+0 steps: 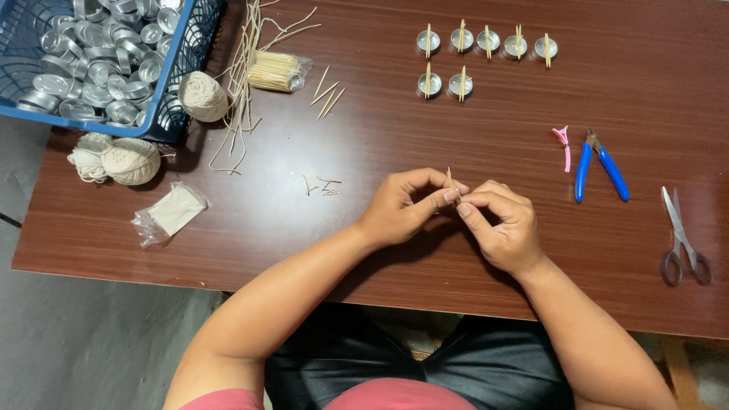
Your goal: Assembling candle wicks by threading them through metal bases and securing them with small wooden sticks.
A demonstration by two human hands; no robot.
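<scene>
My left hand [406, 206] and my right hand [503, 226] meet over the middle of the brown wooden table [380, 137]. Both pinch a thin wooden stick [450, 181] between thumb and fingertips, its tip poking up above the fingers. What else sits between the fingers is hidden. Far ahead stand several small metal cups [461, 39], each with a stick laid across it, in two rows.
A blue basket [178, 68] of empty metal cups sits at the far left, with balls of string [130, 161], loose wicks [241, 76], a stick bundle [275, 70] and a plastic bag [171, 212]. Right: pink clip [563, 144], blue-handled pliers [600, 163], scissors [682, 239].
</scene>
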